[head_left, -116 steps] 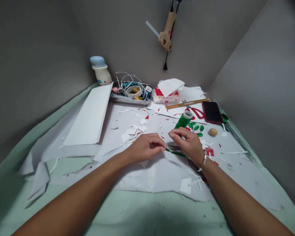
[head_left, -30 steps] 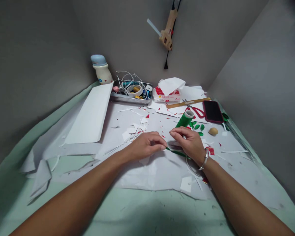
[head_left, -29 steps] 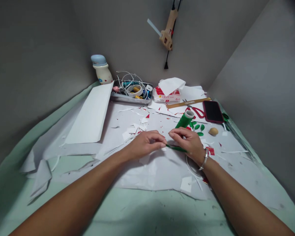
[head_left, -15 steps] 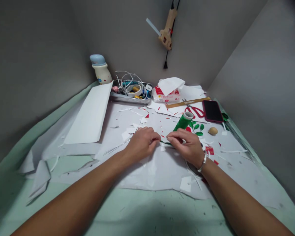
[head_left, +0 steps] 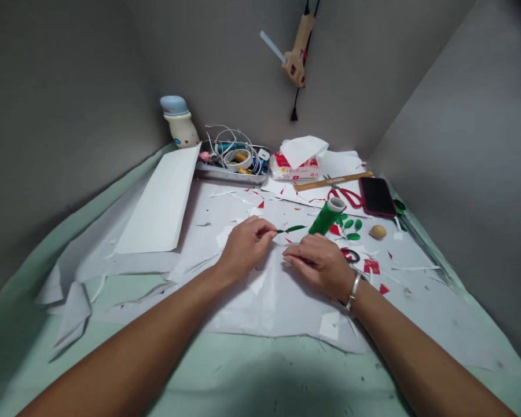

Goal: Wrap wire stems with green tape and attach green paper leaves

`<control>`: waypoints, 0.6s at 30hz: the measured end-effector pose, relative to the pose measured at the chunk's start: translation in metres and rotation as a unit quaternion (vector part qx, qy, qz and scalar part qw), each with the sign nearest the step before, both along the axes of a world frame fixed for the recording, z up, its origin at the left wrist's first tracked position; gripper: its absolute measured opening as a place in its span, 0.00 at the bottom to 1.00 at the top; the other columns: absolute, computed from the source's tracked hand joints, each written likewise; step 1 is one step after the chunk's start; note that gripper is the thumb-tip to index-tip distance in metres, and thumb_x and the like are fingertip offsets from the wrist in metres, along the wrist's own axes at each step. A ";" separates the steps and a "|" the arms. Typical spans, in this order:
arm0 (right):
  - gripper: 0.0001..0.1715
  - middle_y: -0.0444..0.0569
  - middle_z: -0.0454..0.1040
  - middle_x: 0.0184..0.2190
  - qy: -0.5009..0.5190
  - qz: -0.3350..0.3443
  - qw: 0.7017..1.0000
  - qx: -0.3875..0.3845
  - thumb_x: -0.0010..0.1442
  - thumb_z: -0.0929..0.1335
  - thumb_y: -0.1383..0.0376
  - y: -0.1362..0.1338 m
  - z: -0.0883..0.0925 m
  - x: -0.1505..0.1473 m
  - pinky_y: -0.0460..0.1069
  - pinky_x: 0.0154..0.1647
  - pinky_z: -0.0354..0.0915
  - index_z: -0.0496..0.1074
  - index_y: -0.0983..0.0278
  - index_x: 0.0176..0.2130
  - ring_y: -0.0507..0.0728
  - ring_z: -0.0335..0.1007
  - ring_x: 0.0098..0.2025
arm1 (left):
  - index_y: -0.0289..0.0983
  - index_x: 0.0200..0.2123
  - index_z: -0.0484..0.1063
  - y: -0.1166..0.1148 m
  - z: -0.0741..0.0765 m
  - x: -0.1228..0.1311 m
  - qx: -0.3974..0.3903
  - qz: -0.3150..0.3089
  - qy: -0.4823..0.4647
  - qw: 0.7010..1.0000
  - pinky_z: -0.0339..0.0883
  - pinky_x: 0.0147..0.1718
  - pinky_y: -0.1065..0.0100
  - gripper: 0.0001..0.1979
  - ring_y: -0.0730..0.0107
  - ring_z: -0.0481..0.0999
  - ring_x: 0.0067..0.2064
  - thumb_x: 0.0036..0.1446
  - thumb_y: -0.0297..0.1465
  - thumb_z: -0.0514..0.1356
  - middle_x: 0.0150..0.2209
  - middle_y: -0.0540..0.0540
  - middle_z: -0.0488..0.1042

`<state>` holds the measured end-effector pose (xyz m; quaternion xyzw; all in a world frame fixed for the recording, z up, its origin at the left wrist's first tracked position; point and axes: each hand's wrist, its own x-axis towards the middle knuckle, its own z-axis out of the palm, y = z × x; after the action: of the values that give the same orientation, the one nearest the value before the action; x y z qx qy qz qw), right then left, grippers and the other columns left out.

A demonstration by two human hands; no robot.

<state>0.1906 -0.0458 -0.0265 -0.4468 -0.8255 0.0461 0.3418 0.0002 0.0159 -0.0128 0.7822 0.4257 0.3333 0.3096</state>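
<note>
My left hand [head_left: 248,246] is closed in a pinch on the thin stem of a green leaf [head_left: 295,229], whose blade points right, above the paper. Just right of it, my right hand [head_left: 321,262] has thumb and fingers pressed together. A thin pale strand runs near its fingertips; whether it is held I cannot tell. Beyond my right hand a green spool [head_left: 323,219] of thread or tape stands tilted. Several loose green leaves [head_left: 353,236] lie to its right, and a dark ring-like thing [head_left: 351,255] shows beside my right hand.
White paper [head_left: 282,307] covered in scraps lies over the green cloth [head_left: 260,376]. Behind are a metal tray [head_left: 232,174], a tissue pack [head_left: 295,169], red-handled scissors [head_left: 351,198], a phone [head_left: 377,197] and a bottle [head_left: 182,127]. A glue gun [head_left: 297,55] hangs on the wall.
My right hand has drawn back from the leaf, down and slightly left. My left hand has moved slightly left and up with the leaf, which now shows fully.
</note>
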 end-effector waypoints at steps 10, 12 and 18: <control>0.09 0.46 0.77 0.28 0.205 -0.125 0.968 -0.072 0.60 0.68 0.61 0.011 -0.001 0.017 0.48 0.31 0.64 0.77 0.61 0.32 0.53 0.67 0.28 | 0.39 0.36 0.77 -0.007 0.005 0.001 -0.002 -0.218 0.056 0.974 0.65 0.43 0.64 0.09 0.67 0.73 0.39 0.59 0.28 0.56 0.35 0.47 0.75; 0.09 0.46 0.77 0.29 0.202 -0.121 0.967 -0.098 0.60 0.68 0.61 0.013 -0.004 0.018 0.48 0.32 0.65 0.78 0.62 0.33 0.53 0.69 0.30 | 0.39 0.36 0.77 -0.005 0.006 -0.001 -0.073 -0.197 -0.019 0.978 0.66 0.43 0.65 0.08 0.68 0.74 0.39 0.60 0.31 0.57 0.37 0.47 0.76; 0.09 0.46 0.74 0.25 0.025 -0.015 0.998 -0.061 0.62 0.66 0.65 0.005 -0.005 0.004 0.49 0.35 0.61 0.78 0.61 0.35 0.53 0.68 0.29 | 0.37 0.35 0.75 0.001 0.001 -0.001 -0.086 -0.025 -0.079 0.993 0.67 0.40 0.65 0.08 0.67 0.74 0.38 0.58 0.35 0.59 0.35 0.47 0.77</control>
<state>0.1945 -0.0412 -0.0318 -0.4777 -0.8056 0.1023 0.3352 -0.0009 0.0168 -0.0118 0.7345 0.4072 0.3479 0.4168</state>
